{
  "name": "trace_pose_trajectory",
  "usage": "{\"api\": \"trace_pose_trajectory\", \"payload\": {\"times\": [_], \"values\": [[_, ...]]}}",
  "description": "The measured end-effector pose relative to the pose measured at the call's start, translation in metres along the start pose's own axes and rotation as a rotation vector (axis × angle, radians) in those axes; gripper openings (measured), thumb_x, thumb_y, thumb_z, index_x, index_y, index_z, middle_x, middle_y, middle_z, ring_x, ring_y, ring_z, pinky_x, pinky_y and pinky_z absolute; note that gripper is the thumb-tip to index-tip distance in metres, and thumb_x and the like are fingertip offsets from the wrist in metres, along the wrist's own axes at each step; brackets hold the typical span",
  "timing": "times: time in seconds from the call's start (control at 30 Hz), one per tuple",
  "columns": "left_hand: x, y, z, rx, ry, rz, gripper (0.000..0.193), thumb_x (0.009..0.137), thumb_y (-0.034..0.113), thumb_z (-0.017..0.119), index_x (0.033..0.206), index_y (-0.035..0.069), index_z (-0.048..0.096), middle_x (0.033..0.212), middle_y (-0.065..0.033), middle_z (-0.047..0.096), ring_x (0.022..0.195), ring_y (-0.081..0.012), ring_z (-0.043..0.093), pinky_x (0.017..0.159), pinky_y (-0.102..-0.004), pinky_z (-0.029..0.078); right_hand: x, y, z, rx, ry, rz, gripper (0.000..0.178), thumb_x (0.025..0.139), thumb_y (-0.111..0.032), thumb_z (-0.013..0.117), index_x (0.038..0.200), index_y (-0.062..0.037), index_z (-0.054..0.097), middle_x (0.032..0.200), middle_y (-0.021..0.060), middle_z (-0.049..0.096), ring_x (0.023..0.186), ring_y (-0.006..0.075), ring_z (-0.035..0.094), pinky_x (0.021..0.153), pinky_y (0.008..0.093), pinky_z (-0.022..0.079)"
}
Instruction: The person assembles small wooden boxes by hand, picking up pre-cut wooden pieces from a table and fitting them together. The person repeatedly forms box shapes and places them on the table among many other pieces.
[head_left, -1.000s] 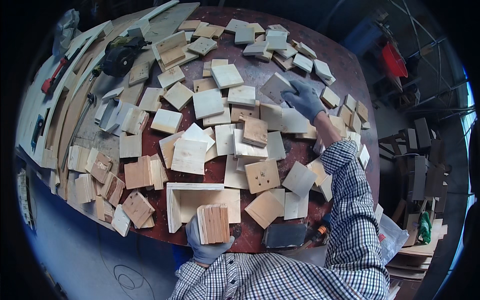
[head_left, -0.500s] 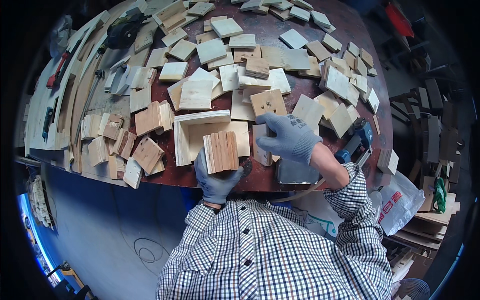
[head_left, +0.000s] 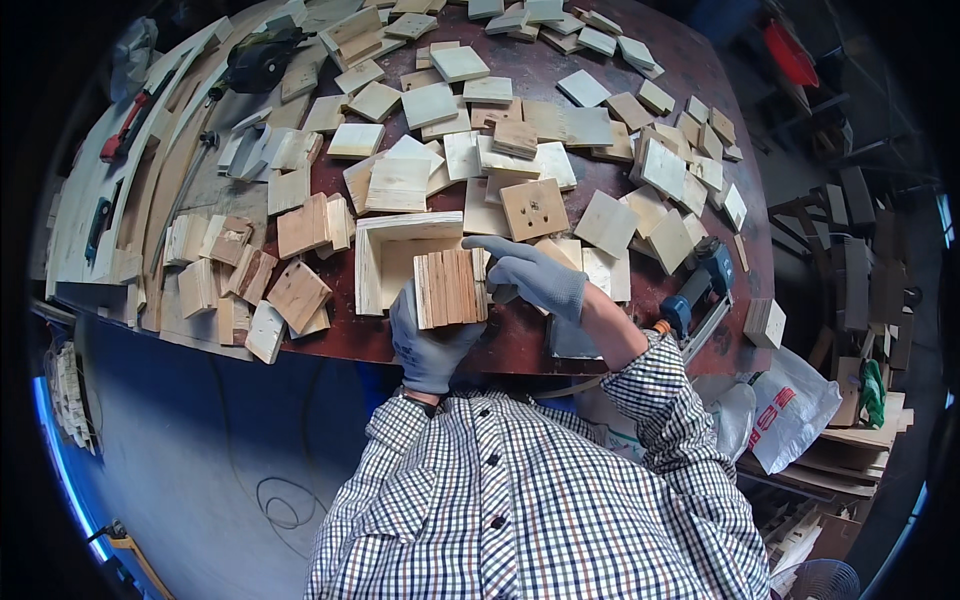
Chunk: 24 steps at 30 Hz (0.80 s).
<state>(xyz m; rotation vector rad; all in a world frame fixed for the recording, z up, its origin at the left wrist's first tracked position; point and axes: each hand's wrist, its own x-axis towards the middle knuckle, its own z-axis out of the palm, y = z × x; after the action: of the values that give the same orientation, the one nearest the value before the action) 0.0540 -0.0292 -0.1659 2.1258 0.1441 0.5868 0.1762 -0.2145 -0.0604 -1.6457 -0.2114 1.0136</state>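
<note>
My left hand point(head_left: 432, 345), in a grey glove, is closed around a stack of small wooden blocks point(head_left: 447, 290), their layered edges facing up. At the stack's right side my gloved right hand point(head_left: 535, 278) grips one more wooden block point(head_left: 479, 272), pressed up against the others; the fingers partly cover it. Just behind the stack stands an L-shaped wooden corner piece point(head_left: 410, 228), its raised walls at the left and far sides. A square block with dark holes point(head_left: 535, 209) lies beyond my right hand.
Loose wooden blocks point(head_left: 450, 105) lie scattered over the dark red table point(head_left: 340, 345). A blue-and-black nail gun point(head_left: 695, 290) rests at the right. Long boards point(head_left: 130, 225), a clamp bar point(head_left: 185, 190) and a black tool point(head_left: 262, 60) lie at the left. A white plastic bag point(head_left: 790, 410) hangs beside the right corner.
My right hand has moved left, bringing a wooden block from the table to the side of the stack. The stack stays in my left hand, shifted slightly.
</note>
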Motion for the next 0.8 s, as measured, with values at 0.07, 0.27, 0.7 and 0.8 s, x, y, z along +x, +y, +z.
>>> {"api": "trace_pose_trajectory", "payload": {"times": [0.07,0.27,0.7,0.8], "values": [[-0.002,-0.005,0.005,-0.005,0.009,0.000,0.105,0.063,0.057,0.096,0.141,0.002,0.053,0.130,-0.0180,0.061,0.119,-0.0368,0.061,0.104,-0.0484,0.049,0.005,0.009,0.006,0.061,0.024,0.009,0.060,0.102,-0.024,0.053,0.159,-0.0105,0.046,0.120,0.0114,0.068,0.111,0.0186,0.067,0.092,0.0354,0.060],[-0.001,-0.007,0.005,-0.057,0.019,0.007,0.106,0.062,0.060,0.096,0.141,0.002,0.053,0.129,-0.0178,0.061,0.119,-0.0370,0.061,0.104,-0.0490,0.049,0.008,0.010,0.008,0.127,0.030,0.066,0.057,0.102,-0.025,0.053,0.157,-0.0091,0.048,0.127,0.0106,0.067,0.112,0.0186,0.068,0.093,0.0339,0.060],[0.004,0.005,0.008,-0.093,0.049,-0.003,0.103,0.061,0.066,0.094,0.132,0.001,0.060,0.122,-0.0182,0.065,0.112,-0.0393,0.064,0.098,-0.0494,0.050,0.010,0.024,0.013,0.281,0.076,-0.030,0.059,0.104,-0.032,0.055,0.156,-0.0055,0.048,0.122,0.0117,0.068,0.104,0.0192,0.070,0.088,0.0345,0.061],[-0.002,-0.002,0.008,-0.055,0.093,0.022,0.102,0.060,0.065,0.094,0.132,0.000,0.060,0.121,-0.0184,0.065,0.110,-0.0393,0.065,0.098,-0.0491,0.051,0.007,0.011,0.001,0.179,0.009,0.104,0.078,0.101,-0.049,0.063,0.160,-0.0033,0.040,0.121,0.0168,0.067,0.105,0.0223,0.070,0.088,0.0342,0.061]]}}
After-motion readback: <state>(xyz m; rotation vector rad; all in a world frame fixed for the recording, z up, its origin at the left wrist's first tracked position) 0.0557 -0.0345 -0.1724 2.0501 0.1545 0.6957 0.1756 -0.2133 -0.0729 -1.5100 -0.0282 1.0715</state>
